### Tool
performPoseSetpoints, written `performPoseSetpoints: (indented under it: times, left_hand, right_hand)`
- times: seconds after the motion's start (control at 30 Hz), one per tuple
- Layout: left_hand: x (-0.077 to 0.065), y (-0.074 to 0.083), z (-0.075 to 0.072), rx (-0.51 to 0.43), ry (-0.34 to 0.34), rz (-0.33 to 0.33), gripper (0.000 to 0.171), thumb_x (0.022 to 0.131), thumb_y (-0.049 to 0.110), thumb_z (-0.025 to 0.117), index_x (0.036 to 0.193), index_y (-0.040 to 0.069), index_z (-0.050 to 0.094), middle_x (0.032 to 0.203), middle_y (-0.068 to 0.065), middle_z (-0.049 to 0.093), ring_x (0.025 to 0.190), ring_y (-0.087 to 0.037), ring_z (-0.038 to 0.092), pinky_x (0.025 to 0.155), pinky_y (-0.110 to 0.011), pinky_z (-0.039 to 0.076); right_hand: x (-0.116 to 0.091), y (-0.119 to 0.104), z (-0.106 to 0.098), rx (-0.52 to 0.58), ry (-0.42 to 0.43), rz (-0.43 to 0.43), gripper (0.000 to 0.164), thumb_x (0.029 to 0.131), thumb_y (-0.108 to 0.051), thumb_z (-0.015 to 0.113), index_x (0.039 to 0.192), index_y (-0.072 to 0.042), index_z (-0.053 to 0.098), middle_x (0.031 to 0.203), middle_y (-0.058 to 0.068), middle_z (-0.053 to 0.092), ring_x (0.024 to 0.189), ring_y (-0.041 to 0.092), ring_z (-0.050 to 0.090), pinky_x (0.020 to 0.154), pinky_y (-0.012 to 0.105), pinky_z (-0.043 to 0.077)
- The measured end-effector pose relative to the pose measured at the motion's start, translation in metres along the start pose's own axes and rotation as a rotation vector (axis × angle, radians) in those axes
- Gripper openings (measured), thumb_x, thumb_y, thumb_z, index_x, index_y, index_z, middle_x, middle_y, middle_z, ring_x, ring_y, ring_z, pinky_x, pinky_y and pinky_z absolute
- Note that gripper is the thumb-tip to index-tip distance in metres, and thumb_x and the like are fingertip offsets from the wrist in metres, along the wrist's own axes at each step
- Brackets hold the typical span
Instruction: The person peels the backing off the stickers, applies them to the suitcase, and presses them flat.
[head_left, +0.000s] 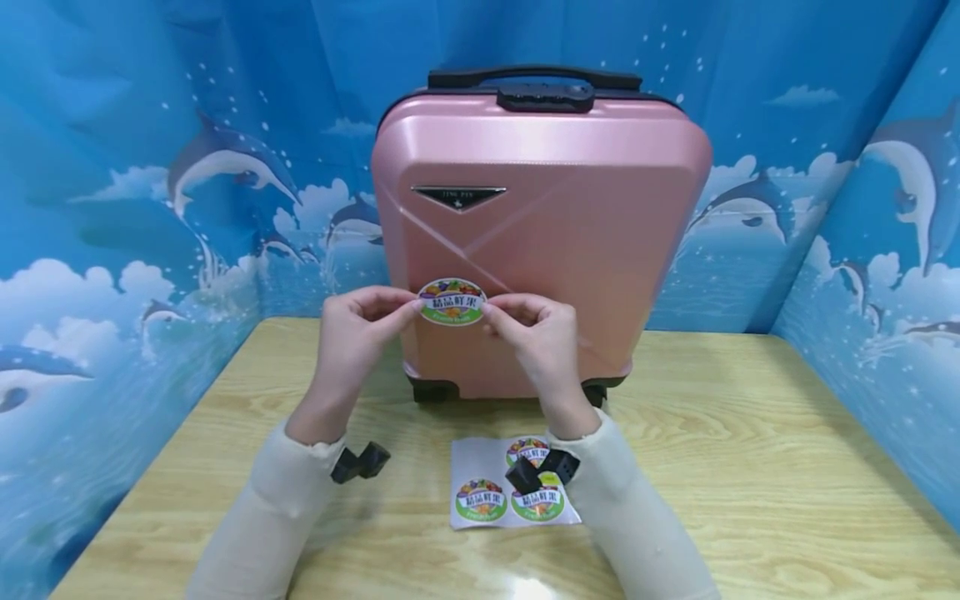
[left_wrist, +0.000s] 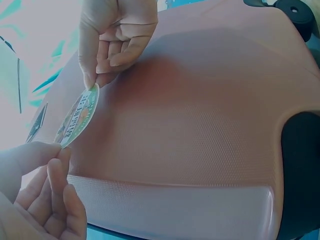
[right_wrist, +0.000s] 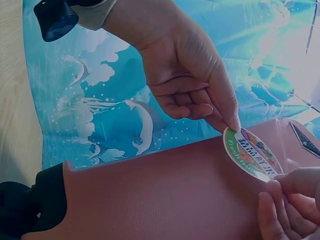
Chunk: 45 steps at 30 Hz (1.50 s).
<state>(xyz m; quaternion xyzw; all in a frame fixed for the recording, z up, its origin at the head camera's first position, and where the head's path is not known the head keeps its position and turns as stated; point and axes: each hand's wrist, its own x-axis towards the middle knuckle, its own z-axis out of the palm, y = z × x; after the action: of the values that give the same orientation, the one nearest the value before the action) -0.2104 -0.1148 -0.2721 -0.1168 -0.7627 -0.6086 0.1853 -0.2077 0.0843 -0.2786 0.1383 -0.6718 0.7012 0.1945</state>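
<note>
An oval fruit sticker (head_left: 452, 302) with green, white and fruit colours is stretched between both hands in front of the pink suitcase (head_left: 592, 225). My left hand (head_left: 360, 333) pinches its left end between thumb and fingertip, seen also at the lower left of the left wrist view. At the opposite end, my right hand (head_left: 542, 337) pinches the edge the same way. Edge-on in the left wrist view, the sticker (left_wrist: 79, 116) stands close to the suitcase shell, its face turned away from the shell. The right wrist view shows its printed face (right_wrist: 252, 154) at a slant.
A white sticker sheet (head_left: 480, 454) with several oval stickers lies on the wooden table (head_left: 750, 467), partly under the right forearm. The suitcase stands upright, with a black handle (head_left: 536, 77) on top and a dark triangular badge (head_left: 459, 197). Blue dolphin-print curtains (head_left: 112, 167) surround the table.
</note>
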Motion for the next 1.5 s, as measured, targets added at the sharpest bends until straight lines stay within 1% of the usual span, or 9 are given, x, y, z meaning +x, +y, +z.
performPoseSetpoints:
  times: [0.1, 0.27, 0.5, 0.7, 0.8, 0.97, 1.1, 1.3, 1.5]
  left_hand:
    - [0.001, 0.0, 0.0, 0.0, -0.004, 0.0, 0.026, 0.082, 0.027, 0.074, 0.093, 0.003, 0.073, 0.085, -0.003, 0.07, 0.077, -0.016, 0.063, 0.066, -0.022, 0.051]
    - [0.002, 0.0, -0.001, 0.01, -0.012, -0.018, 0.027, 0.081, 0.028, 0.075, 0.093, 0.004, 0.073, 0.085, -0.003, 0.07, 0.077, -0.015, 0.063, 0.066, -0.023, 0.052]
    - [0.003, 0.0, -0.001, -0.01, -0.006, -0.018, 0.026, 0.081, 0.026, 0.075, 0.092, 0.003, 0.072, 0.082, -0.002, 0.07, 0.074, -0.015, 0.064, 0.065, -0.025, 0.053]
    - [0.005, 0.002, 0.002, -0.018, 0.009, -0.016, 0.025, 0.081, 0.023, 0.076, 0.092, 0.001, 0.072, 0.08, -0.001, 0.07, 0.071, -0.014, 0.064, 0.065, -0.025, 0.053]
    - [0.005, 0.001, 0.002, -0.022, 0.012, -0.02, 0.024, 0.081, 0.022, 0.076, 0.092, 0.0, 0.072, 0.079, -0.001, 0.07, 0.07, -0.013, 0.064, 0.065, -0.024, 0.053]
    - [0.006, -0.001, 0.002, -0.023, 0.022, -0.026, 0.024, 0.081, 0.021, 0.076, 0.091, 0.0, 0.072, 0.079, -0.001, 0.07, 0.07, -0.013, 0.064, 0.065, -0.023, 0.053]
    - [0.007, -0.001, 0.003, -0.032, 0.025, -0.036, 0.024, 0.081, 0.02, 0.076, 0.091, -0.001, 0.072, 0.079, -0.002, 0.07, 0.07, -0.012, 0.064, 0.065, -0.022, 0.053]
    - [0.008, -0.001, 0.003, -0.035, 0.028, -0.034, 0.024, 0.081, 0.02, 0.076, 0.091, -0.001, 0.072, 0.079, -0.002, 0.07, 0.069, -0.013, 0.064, 0.063, -0.022, 0.053]
    - [0.008, -0.001, 0.003, -0.027, 0.027, -0.028, 0.024, 0.081, 0.021, 0.075, 0.091, 0.0, 0.072, 0.08, -0.002, 0.071, 0.069, -0.012, 0.063, 0.063, -0.022, 0.053]
  right_hand:
    - [0.001, 0.0, 0.0, 0.013, -0.004, 0.017, 0.014, 0.08, -0.001, 0.072, 0.086, 0.01, 0.069, 0.064, -0.002, 0.068, 0.058, 0.011, 0.064, 0.063, 0.03, 0.057]
    - [0.002, -0.001, 0.0, 0.022, -0.015, 0.04, 0.014, 0.08, -0.001, 0.072, 0.087, 0.011, 0.069, 0.065, 0.0, 0.068, 0.058, 0.011, 0.065, 0.063, 0.031, 0.057]
    - [0.002, -0.002, 0.0, 0.032, -0.016, 0.035, 0.015, 0.079, -0.001, 0.073, 0.086, 0.011, 0.069, 0.065, 0.0, 0.068, 0.058, 0.012, 0.066, 0.064, 0.032, 0.057]
    - [0.002, -0.001, 0.001, 0.029, 0.005, 0.004, 0.014, 0.079, -0.002, 0.073, 0.086, 0.01, 0.07, 0.065, 0.0, 0.068, 0.058, 0.013, 0.066, 0.064, 0.032, 0.057]
    - [0.002, 0.0, 0.002, 0.017, 0.018, -0.016, 0.013, 0.079, -0.002, 0.073, 0.085, 0.01, 0.07, 0.065, 0.004, 0.069, 0.058, 0.013, 0.066, 0.064, 0.032, 0.057]
    - [0.001, 0.002, 0.005, -0.025, 0.038, -0.05, 0.011, 0.079, -0.002, 0.073, 0.084, 0.009, 0.071, 0.068, 0.013, 0.069, 0.057, 0.012, 0.066, 0.063, 0.032, 0.057]
    - [0.001, 0.003, 0.007, -0.047, 0.056, -0.069, 0.011, 0.079, -0.001, 0.072, 0.084, 0.008, 0.071, 0.07, 0.017, 0.069, 0.057, 0.012, 0.066, 0.061, 0.031, 0.057]
    - [0.0, 0.005, 0.011, -0.08, 0.08, -0.098, 0.011, 0.079, -0.002, 0.073, 0.085, 0.007, 0.071, 0.071, 0.019, 0.069, 0.058, 0.012, 0.066, 0.06, 0.029, 0.057]
    - [0.0, 0.006, 0.012, -0.088, 0.088, -0.116, 0.011, 0.08, -0.003, 0.073, 0.085, 0.007, 0.072, 0.071, 0.02, 0.069, 0.058, 0.014, 0.067, 0.061, 0.03, 0.057]
